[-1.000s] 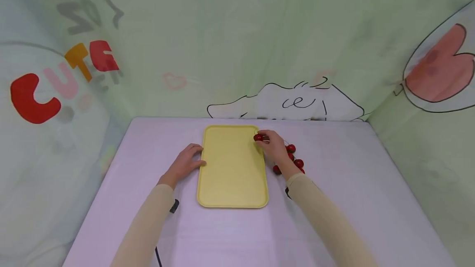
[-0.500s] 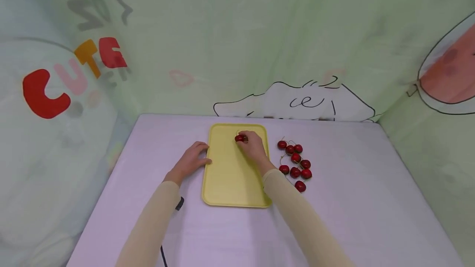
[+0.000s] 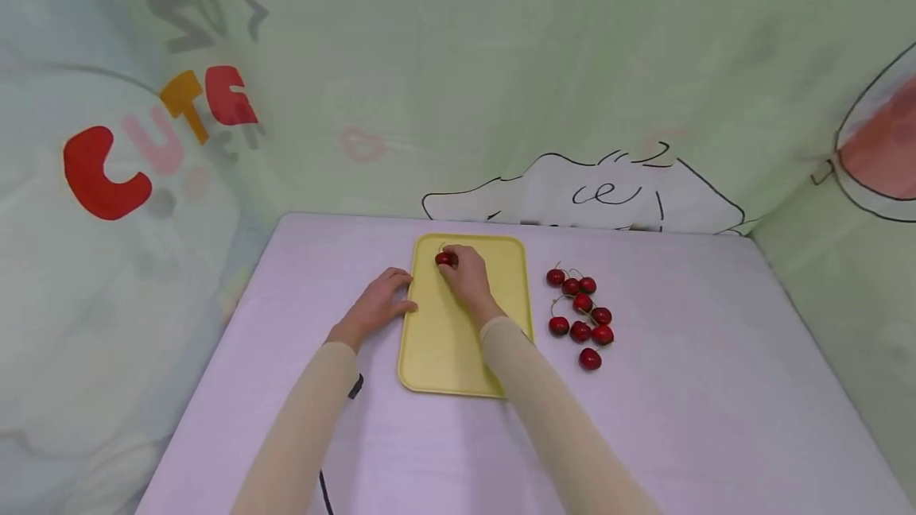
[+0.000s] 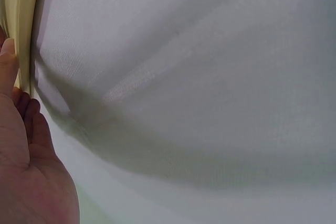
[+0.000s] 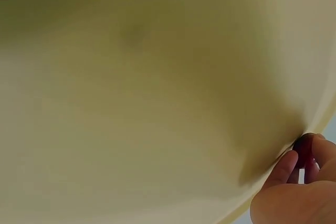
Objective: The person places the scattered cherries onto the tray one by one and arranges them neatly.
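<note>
A yellow tray point(image 3: 436, 356) lies on the table, its long sides running away from me. At its left edge my left hand point(image 3: 375, 304) grips the rim; in the left wrist view the thumb point(image 4: 8, 69) and fingers lie against that edge. My right hand point(image 3: 468, 280) reaches over the far left part of the tray and pinches a dark red cherry point(image 3: 444, 258) between thumb and fingertips. In the right wrist view the cherry point(image 5: 303, 148) is close over the tray surface point(image 5: 157, 129). Its thin stem points up past the fingers.
Several red cherries with stems, among them a separate near one point(image 3: 590, 359), lie in a loose group right of the tray on the pale cloth-covered table point(image 3: 701, 388). Printed cloth walls point(image 3: 429, 86) stand behind and at both sides. A black cable point(image 3: 325, 491) runs by the left forearm.
My right hand has carried the cherry leftward from the tray's far right edge to its far left part. The left hand keeps to the left rim. The head view has shifted slightly.
</note>
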`<state>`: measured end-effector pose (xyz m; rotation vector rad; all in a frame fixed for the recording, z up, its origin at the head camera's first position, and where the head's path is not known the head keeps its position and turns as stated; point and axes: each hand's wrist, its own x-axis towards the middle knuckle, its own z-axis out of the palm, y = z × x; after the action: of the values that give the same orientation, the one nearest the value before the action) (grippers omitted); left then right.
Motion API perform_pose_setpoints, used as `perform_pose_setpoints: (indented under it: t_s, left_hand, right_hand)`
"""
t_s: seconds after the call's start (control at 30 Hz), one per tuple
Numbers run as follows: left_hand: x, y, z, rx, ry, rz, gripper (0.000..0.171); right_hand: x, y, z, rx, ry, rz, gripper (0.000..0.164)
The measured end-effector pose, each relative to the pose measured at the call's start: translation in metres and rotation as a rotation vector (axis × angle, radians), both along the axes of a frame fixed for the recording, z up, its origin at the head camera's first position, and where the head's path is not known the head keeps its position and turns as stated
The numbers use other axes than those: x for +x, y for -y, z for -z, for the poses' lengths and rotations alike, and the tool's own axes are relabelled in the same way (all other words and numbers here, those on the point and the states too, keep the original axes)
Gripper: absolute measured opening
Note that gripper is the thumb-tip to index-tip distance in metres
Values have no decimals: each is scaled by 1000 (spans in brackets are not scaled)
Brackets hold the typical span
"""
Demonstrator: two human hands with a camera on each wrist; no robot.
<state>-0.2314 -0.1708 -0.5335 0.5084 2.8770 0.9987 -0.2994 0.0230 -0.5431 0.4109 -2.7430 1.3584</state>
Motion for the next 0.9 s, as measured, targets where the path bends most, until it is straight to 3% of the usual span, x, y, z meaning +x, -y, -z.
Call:
perform_pose_setpoints:
  t_s: [0.13, 0.43, 0.9]
  left_hand:
    - [0, 0, 2, 11, -28, 27, 49]
    - [-2, 1, 2, -10, 11, 7, 51]
    - [-3, 2, 4, -29, 26, -6, 54]
  right_hand:
    - [-2, 10, 1, 9, 11, 9, 30]
    - [-5, 13, -1, 21, 15, 55, 31]
    - [-3, 8, -9, 9, 75, 22, 40]
